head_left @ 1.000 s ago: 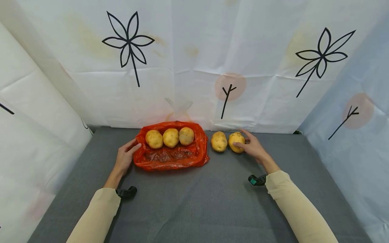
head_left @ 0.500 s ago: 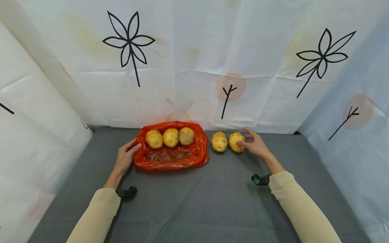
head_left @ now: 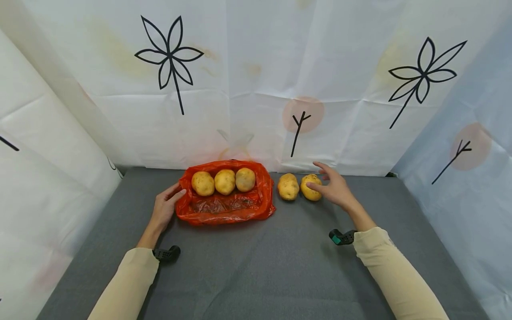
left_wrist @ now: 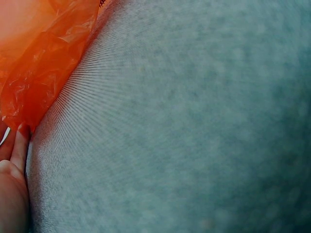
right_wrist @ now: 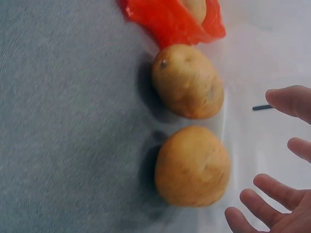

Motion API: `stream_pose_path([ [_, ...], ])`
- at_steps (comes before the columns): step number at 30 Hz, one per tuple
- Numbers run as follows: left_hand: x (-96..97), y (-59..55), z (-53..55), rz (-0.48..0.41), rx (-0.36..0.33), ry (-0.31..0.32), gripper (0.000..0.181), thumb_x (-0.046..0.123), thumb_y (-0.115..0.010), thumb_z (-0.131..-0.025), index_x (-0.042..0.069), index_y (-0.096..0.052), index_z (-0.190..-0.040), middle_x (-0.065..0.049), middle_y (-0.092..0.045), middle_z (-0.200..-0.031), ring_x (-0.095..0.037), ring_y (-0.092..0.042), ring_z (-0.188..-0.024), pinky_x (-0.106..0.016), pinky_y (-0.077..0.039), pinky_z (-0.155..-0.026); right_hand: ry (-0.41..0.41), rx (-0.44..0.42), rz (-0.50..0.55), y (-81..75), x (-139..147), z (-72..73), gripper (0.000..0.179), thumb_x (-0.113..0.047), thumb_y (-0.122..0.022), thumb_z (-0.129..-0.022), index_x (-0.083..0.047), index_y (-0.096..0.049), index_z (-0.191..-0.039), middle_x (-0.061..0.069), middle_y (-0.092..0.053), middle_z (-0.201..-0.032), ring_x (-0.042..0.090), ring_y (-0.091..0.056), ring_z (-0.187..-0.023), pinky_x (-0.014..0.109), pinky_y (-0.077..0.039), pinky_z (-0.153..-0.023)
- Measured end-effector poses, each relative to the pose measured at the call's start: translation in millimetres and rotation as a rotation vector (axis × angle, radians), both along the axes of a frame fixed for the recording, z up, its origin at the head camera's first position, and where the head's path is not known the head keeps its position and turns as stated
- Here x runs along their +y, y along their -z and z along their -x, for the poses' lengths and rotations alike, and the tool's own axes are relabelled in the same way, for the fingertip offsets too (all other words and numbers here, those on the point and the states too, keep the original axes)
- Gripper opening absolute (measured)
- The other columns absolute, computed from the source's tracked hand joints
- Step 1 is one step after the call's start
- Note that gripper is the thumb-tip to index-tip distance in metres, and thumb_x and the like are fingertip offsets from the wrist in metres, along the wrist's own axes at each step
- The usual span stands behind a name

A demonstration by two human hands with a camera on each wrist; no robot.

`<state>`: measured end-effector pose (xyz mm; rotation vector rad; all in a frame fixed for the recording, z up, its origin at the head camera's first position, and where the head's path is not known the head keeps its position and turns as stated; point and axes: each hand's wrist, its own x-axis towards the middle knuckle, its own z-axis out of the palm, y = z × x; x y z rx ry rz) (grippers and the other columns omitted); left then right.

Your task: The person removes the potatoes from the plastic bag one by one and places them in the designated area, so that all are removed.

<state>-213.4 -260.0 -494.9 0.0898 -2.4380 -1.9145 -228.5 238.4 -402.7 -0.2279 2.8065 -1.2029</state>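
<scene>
A red plastic bag point(head_left: 224, 218) lies spread open on the grey cloth, with three potatoes point(head_left: 225, 182) in a row along its far side. My left hand point(head_left: 163, 209) holds the bag's left edge, thumb on the near side; the left wrist view shows fingertips at the thin orange-red plastic point(left_wrist: 43, 73). To the right of the bag rest two more potatoes, an oblong one point(head_left: 288, 186) and a rounder one point(head_left: 310, 188). Beside and over the rounder potato, my right hand point(head_left: 335, 189) has its fingers spread. In the right wrist view the fingers point(right_wrist: 274, 191) hold nothing, apart from both potatoes.
Grey cloth point(head_left: 248, 271) covers the table. A white sheet with line-drawn flowers point(head_left: 256, 66) hangs close behind the bag and potatoes, and further sheets stand at left and right. Each wrist wears a dark camera mount point(head_left: 342, 237).
My right hand has drawn slightly right and back from the rounder potato, and its fingers have spread wider and lifted. The left hand, bag and potatoes look the same.
</scene>
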Motion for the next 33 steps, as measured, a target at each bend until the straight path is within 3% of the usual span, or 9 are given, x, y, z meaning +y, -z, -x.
stream_pose_path([
  [9,-1.5,0.9,0.8,-0.010,0.006,0.009,0.060,0.031,-0.058,-0.105,0.007,-0.039,-0.156,-0.014,-0.039,-0.159,-0.030,-0.034,-0.146,-0.048,-0.029,-0.117,-0.062,0.078,0.084,-8.1,-24,-3.8,0.074,-0.024,-0.074,-0.095,-0.011,-0.036,-0.158,0.029,-0.039,-0.152,0.049,-0.044,-0.132,0.065,-0.039,-0.104],
  [12,-1.9,1.2,1.0,-0.007,0.018,0.013,0.059,0.030,-0.059,-0.105,0.007,-0.040,-0.156,-0.013,-0.040,-0.158,-0.028,-0.035,-0.146,-0.044,-0.031,-0.117,-0.080,0.092,0.125,-10.9,-34,-4.4,0.072,-0.022,-0.074,-0.095,-0.013,-0.038,-0.157,0.028,-0.040,-0.152,0.048,-0.044,-0.132,0.064,-0.038,-0.106],
  [17,-2.1,1.1,0.4,-0.011,0.027,0.025,0.058,0.029,-0.059,-0.105,0.007,-0.041,-0.156,-0.013,-0.040,-0.158,-0.028,-0.036,-0.145,-0.027,-0.036,-0.112,-0.115,0.109,0.169,-16.2,-51,-5.4,0.071,-0.024,-0.075,-0.094,-0.017,-0.041,-0.156,0.024,-0.044,-0.150,0.045,-0.046,-0.131,0.061,-0.040,-0.104],
  [19,1.1,-8.2,-4.2,-0.009,0.025,0.031,0.058,0.027,-0.058,-0.105,0.005,-0.040,-0.155,-0.016,-0.040,-0.158,-0.031,-0.035,-0.145,-0.025,-0.037,-0.110,-0.129,0.107,0.190,-18.3,-58,-5.7,0.070,-0.025,-0.075,-0.094,-0.018,-0.041,-0.156,0.022,-0.044,-0.150,0.044,-0.046,-0.132,0.061,-0.041,-0.104],
  [24,11.6,-34.9,-17.7,-0.001,0.017,0.035,0.058,0.023,-0.058,-0.105,-0.003,-0.039,-0.154,-0.022,-0.038,-0.157,-0.037,-0.033,-0.145,-0.046,-0.032,-0.116,-0.156,0.065,0.288,-21.3,-73,-4.7,0.070,-0.026,-0.075,-0.095,-0.022,-0.042,-0.156,0.017,-0.044,-0.152,0.041,-0.045,-0.134,0.060,-0.038,-0.108],
  [28,12.5,-36.1,-18.1,-0.003,0.012,0.037,0.059,0.023,-0.058,-0.105,-0.003,-0.038,-0.154,-0.022,-0.037,-0.157,-0.038,-0.032,-0.146,-0.052,-0.030,-0.116,-0.174,0.055,0.343,-20.5,-84,-2.7,0.068,-0.023,-0.075,-0.094,-0.023,-0.044,-0.155,0.016,-0.045,-0.151,0.039,-0.046,-0.133,0.057,-0.039,-0.108],
  [33,12.0,-35.6,-18.2,-0.010,0.013,0.037,0.057,0.021,-0.059,-0.104,-0.003,-0.040,-0.153,-0.020,-0.039,-0.157,-0.034,-0.034,-0.146,-0.042,-0.033,-0.116,-0.205,0.063,0.348,-16.3,-101,1.1,0.067,-0.020,-0.074,-0.095,-0.020,-0.044,-0.154,0.019,-0.046,-0.149,0.042,-0.048,-0.131,0.057,-0.041,-0.107],
])
